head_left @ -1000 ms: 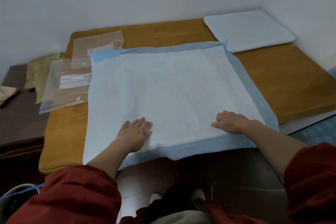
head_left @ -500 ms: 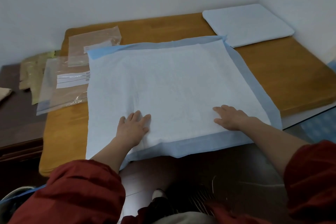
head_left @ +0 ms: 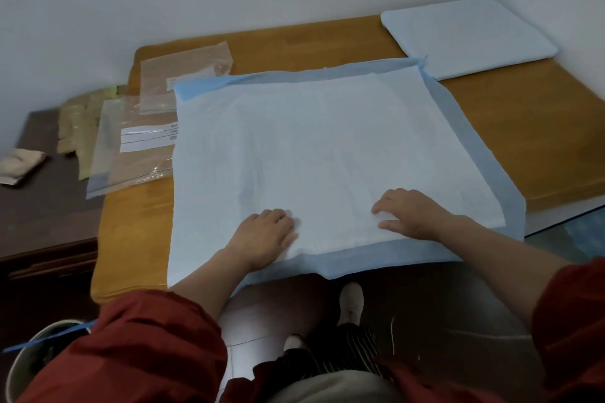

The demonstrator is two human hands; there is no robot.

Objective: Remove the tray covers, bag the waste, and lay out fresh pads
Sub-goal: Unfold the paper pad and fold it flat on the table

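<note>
Fresh pad [head_left: 327, 141] lies unfolded and flat on the wooden counter [head_left: 523, 127], white quilted middle facing up with a blue border round it. Its near edge hangs off the counter's near edge.

Left hand [head_left: 265, 235] and right hand [head_left: 412, 216] are both palm down on the near part of the pad with fingers laid out flat. They press on it and grasp nothing.

**Handling (judgement):**
- The pad looks very light, thin and limp, with a soft top and probably a slick plastic backing.
- It likely slides on the wood, creases easily, and flops or folds on itself if lifted by one point.
- Best hold is probably a pinch on the blue border at two corners or along one edge, with the hands well apart.
- For flattening, flat palms pushing outward should do. It does not look fragile, though it could tear at the border if yanked.

**Hidden or unclear:**
- The pad's left edge covers part of the clear bags [head_left: 137, 154] on the far left. The print on their label is too small to read.
- The pad's far right corner sits just beside a folded pad [head_left: 468, 36]. Cannot tell if they touch, or whether that is one pad or a stack.
- No tray or tray cover shows anywhere in view.
- The bin [head_left: 19, 370] at near left is cut off by the frame and by the red sleeves [head_left: 131, 353], so its contents are not visible.
- Small items on the dark cabinet [head_left: 42, 206] at left are hard to make out.
</note>
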